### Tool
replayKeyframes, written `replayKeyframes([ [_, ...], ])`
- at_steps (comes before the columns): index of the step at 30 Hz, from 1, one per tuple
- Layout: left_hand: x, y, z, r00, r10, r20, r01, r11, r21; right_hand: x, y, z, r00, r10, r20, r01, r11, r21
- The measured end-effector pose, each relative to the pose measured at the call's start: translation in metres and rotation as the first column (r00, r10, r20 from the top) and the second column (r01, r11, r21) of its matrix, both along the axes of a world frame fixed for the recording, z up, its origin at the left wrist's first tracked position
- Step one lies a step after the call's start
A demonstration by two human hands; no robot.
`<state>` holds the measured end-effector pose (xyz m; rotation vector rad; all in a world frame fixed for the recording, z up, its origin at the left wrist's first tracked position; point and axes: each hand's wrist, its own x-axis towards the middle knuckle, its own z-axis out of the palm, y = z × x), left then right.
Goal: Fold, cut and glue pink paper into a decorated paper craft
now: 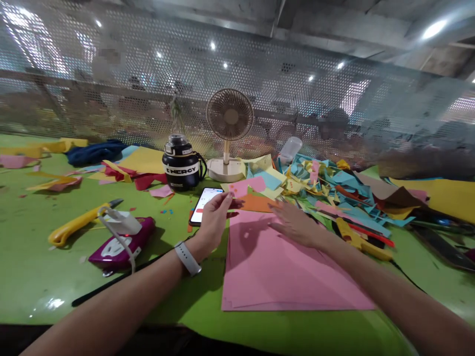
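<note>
Sheets of flat pink rectangular paper [289, 282] lie stacked on the glossy green table [208, 309], their near edge just back from the table's front edge. The hands are apart. The right hand [299, 225], fingers spread, is over the stack's far part, fingertips near a flat orange paper piece [256, 202]. The left hand [213, 222] is bent by the far left corner, beside a black lit-screen smartphone [204, 203]; whether it pinches anything I cannot tell. Bare green runs leftward to a purple rounded plastic device [118, 249]. Beyond the right hand, a multicoloured heap of cut paper scraps [330, 185] leaves little room.
</note>
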<state>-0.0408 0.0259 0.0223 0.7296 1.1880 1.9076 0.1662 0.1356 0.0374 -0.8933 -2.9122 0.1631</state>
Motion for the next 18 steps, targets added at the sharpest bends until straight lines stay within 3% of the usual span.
replayKeyframes([
  [2,0.000,0.000,-0.003,1.000,0.000,-0.013,0.000,1.000,-0.026,-0.035,0.000,-0.013,0.998,0.004,0.059,-0.006,0.999,0.036],
  [5,0.001,-0.001,-0.003,1.000,0.003,0.006,-0.002,0.999,-0.041,-0.064,0.002,-0.024,0.997,-0.024,0.076,0.021,0.999,0.035],
  [11,0.003,-0.002,0.002,0.999,-0.030,0.024,0.031,0.999,-0.035,-0.073,-0.004,-0.031,0.987,-0.143,0.072,0.149,0.985,-0.085],
  [14,0.003,-0.002,0.002,0.999,-0.009,0.031,0.010,0.999,-0.033,-0.072,-0.001,-0.034,0.983,-0.173,-0.061,0.152,0.953,-0.264],
  [18,0.001,0.000,0.000,0.999,0.004,0.050,-0.002,0.999,-0.034,-0.066,0.011,-0.031,0.910,-0.234,-0.343,0.042,0.874,-0.483],
])
